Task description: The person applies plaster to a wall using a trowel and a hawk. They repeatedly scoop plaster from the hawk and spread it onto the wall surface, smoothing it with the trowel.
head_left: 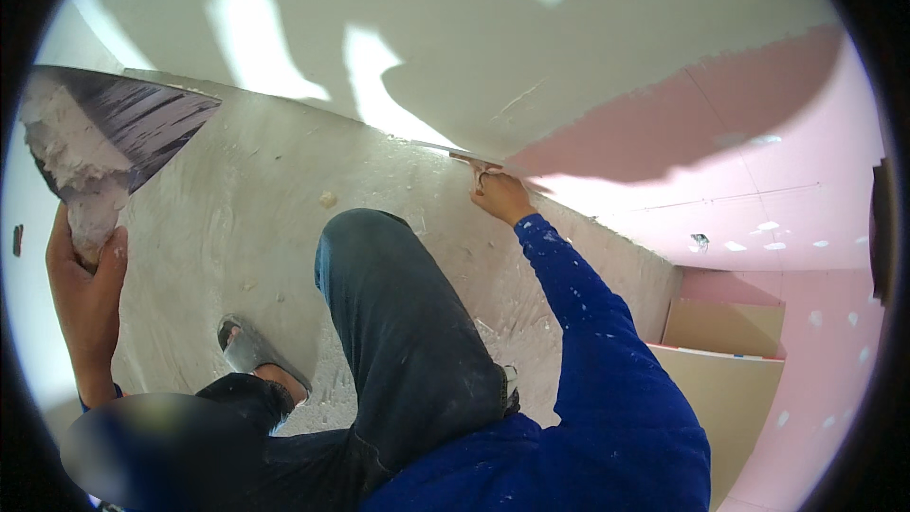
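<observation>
My left hand [90, 289] is raised at the left, its fingers closed on a plaster hawk. The hawk [175, 118] has a dark, streaked plate, tilted, with a thick heap of pale plaster [76, 137] on it. Plaster also coats the part by my fingers. Out ahead, my right hand [502, 197] grips a plastering trowel [463, 157] by its handle. The trowel's long, thin blade lies along the foot of the wall [427, 47], where wall meets floor. Grey-white plaster covers the wall's left part; pink board [664, 123] shows on the right.
Bent knees and a foot in a grey slipper [248, 351] are over the dusty concrete floor [265, 190]. A small lump [328, 199] lies on it. Tan board sheets [716, 398] stand at the right by a pink wall with white patches. Sunlight and shadows cross the wall.
</observation>
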Tool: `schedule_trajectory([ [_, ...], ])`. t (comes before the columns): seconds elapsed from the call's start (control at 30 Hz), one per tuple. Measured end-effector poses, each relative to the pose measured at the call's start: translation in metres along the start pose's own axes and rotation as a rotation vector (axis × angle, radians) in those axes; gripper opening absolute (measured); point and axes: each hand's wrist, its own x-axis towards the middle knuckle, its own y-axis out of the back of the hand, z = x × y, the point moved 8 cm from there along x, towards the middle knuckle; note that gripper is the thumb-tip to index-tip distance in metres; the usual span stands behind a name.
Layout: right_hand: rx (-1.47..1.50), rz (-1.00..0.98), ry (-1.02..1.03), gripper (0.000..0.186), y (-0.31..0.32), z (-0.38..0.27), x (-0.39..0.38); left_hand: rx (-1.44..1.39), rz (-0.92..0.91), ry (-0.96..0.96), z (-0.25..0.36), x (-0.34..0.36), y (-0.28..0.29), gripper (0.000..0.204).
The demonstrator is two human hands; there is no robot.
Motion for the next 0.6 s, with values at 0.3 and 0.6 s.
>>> schedule_trajectory([
  [0.3, -0.041, 0.056, -0.223, 0.032, 0.037, 0.015, 0.012, -0.051, 0.041, -0.053, 0.002, 0.001, 0.003, 0.051],
  [0.6, 0.278, 0.41, -0.208, 0.03, 0.196, -0.021, -0.012, -0.214, 0.073, -0.172, 0.03, 0.017, -0.004, 0.054],
])
